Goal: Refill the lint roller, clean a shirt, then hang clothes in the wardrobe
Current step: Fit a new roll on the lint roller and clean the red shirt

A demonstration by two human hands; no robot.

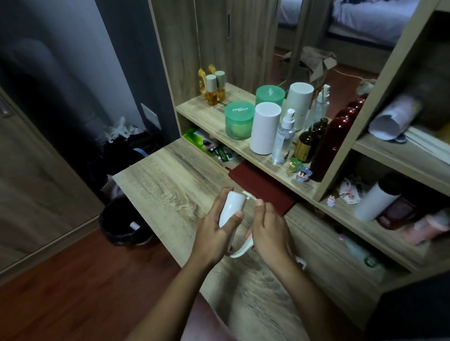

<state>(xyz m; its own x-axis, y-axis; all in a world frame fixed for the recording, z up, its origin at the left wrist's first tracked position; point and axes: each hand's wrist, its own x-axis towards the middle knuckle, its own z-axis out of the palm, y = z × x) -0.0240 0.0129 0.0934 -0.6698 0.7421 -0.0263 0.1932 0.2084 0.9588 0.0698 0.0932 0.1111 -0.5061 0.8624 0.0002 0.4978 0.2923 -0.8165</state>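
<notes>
I hold a white lint roller (232, 206) over the wooden desk (170, 180), at the middle of the head view. My left hand (213, 229) wraps around its white roll, thumb across the front. My right hand (270, 230) grips the curved white handle lower down, thumb and forefinger pinched at the small white arm beside the roll's top end. Part of the handle is hidden behind my right palm. No shirt or hanging clothes show clearly.
A shelf (214, 112) behind the desk carries green jars (240, 119), white cylinders (267, 126), spray bottles and dark bottles. A dark red folder (263, 187) lies under it. A black bin (124, 224) stands on the floor at left. Wardrobe doors (221, 30) rise behind.
</notes>
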